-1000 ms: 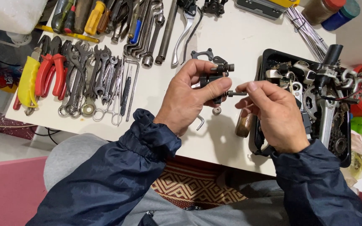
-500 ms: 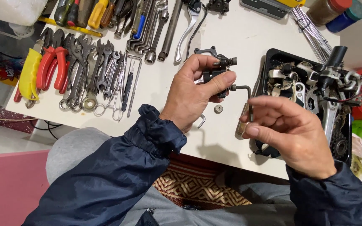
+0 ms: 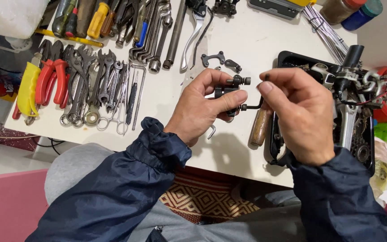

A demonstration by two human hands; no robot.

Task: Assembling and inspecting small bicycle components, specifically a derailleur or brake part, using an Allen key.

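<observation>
Left hand: the left hand [image 3: 204, 105] pinches a small black metal brake part with bolts [image 3: 230, 89] between thumb and fingers, lifted just above the white surface [image 3: 247, 40].
Right hand: the right hand [image 3: 298, 112] is curled closed, fingertips pinching a thin black L-shaped hex key [image 3: 252, 106] whose short end meets a bolt on the low side of the part.
Where the part is: in the air between both hands, near the middle of the surface, clear of everything else.
Just under the hands: a brown wooden tool handle [image 3: 260, 125] lies on the surface, and a small silver hook-shaped piece [image 3: 211, 131] rests beside the left palm.
Left side: a row of silver spanners [image 3: 99, 80], red-handled pliers [image 3: 52, 80] and scissors.
Right side: a black plastic tray of bicycle parts [image 3: 287, 58], touching the right wrist.
Risk, slipping key: the key looks only lightly seated; a tilted pull could make it jump out and round the bolt head.
Risk, dropped piece: a freed bolt could fall off the near edge onto the lap or patterned rug [image 3: 202, 201].
Risk, grip: the thumb sits close to the bolt, so a slip could jab it.
</observation>
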